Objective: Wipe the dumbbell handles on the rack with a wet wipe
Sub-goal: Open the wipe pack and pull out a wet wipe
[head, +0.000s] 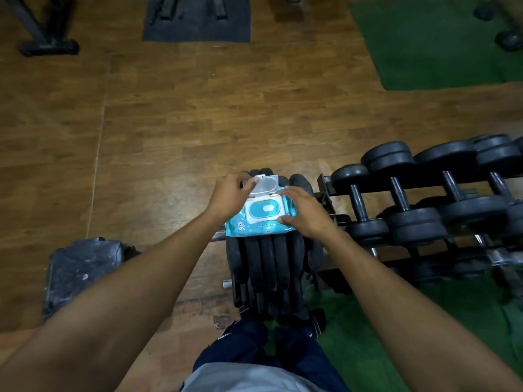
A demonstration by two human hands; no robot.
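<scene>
A blue pack of wet wipes (256,226) lies flat on top of a stack of black weight plates (268,261). Its clear plastic lid (266,183) is flipped up, showing the white and teal opening. My left hand (230,195) pinches the left edge of that lid. My right hand (304,210) grips the pack's right side, thumb on its front edge. No wipe sticks out. The dumbbell rack (325,183) stands to the right with black dumbbells (358,202) in a row, dark handles facing up.
Brown wooden floor stretches ahead. A dark flat weight block (85,270) lies at the lower left. Green mats (430,43) lie at the far right and under the rack. A grey mat (198,21) and a machine foot (48,48) are at the back.
</scene>
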